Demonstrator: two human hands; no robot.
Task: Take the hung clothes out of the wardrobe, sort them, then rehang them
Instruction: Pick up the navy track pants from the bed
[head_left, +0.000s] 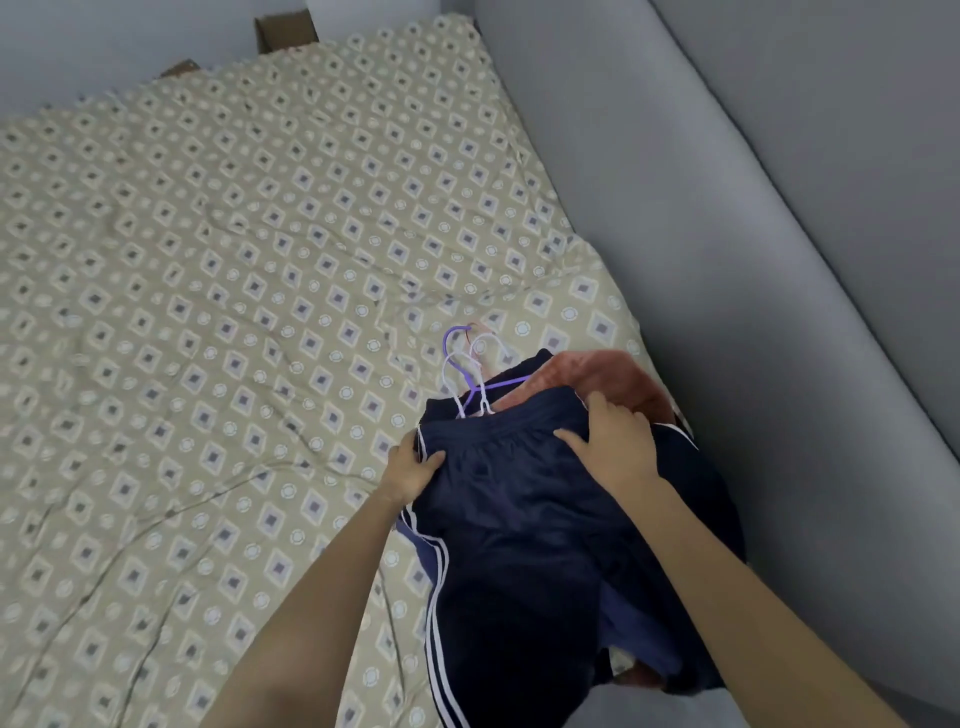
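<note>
Fingers of the right hand bent over the waistband of the navy shorts. The left hand pinches the same waistband at its striped side seam, thumb on top. The shorts lie uppermost on a pile at the right edge of the bed, just beside a grey padded panel.

Count: 2 hands; 1 pair of shorts; 1 rust-coloured garment beneath; more dark cloth below, number not discernible; 3 hooks visible, from 1 purple hanger and 2 white hangers.

Likely hazards: the hooks overlap, so lifting the shorts may drag a tangled hanger along. The pile appears to overhang the bed's near edge, so a pull towards the person may slide it off.
</note>
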